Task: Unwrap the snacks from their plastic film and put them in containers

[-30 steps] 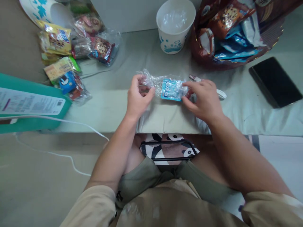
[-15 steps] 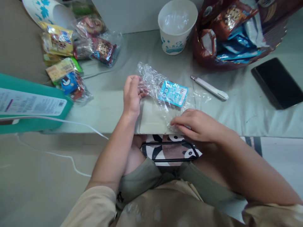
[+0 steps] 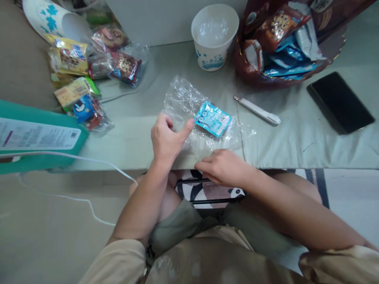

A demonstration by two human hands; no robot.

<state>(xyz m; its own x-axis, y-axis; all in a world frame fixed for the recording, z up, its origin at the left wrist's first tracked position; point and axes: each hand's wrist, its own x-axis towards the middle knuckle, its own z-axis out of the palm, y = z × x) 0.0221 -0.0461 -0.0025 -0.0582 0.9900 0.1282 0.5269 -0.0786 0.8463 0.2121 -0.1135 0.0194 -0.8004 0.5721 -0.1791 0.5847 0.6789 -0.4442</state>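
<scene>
A crumpled clear plastic bag (image 3: pixel 183 94) lies spread on the cloth-covered table in front of me. A small light-blue packet (image 3: pixel 213 119) rests in or on it; which one I cannot tell. At the bag's left side is my left hand (image 3: pixel 167 138), its thumb stretched out towards the packet's left corner and held apart from the bent fingers. My right hand (image 3: pixel 223 167) is at the near edge of the table, fingers pinched together on the bag's near end. Part of the bag is hidden behind both hands.
A white paper cup (image 3: pixel 213 39) stands behind the bag, beside a dark red basket (image 3: pixel 266 81) of snacks. To the right lie a white utility knife (image 3: pixel 257 110) and a black phone (image 3: pixel 342 102). Wrapped snacks (image 3: pixel 71 55) and a green container (image 3: pixel 59 136) are on the left.
My left hand has come nearer to me, its thumb now spread away from the fingers. My right hand has shifted left and slightly towards me along the bag's near end.
</scene>
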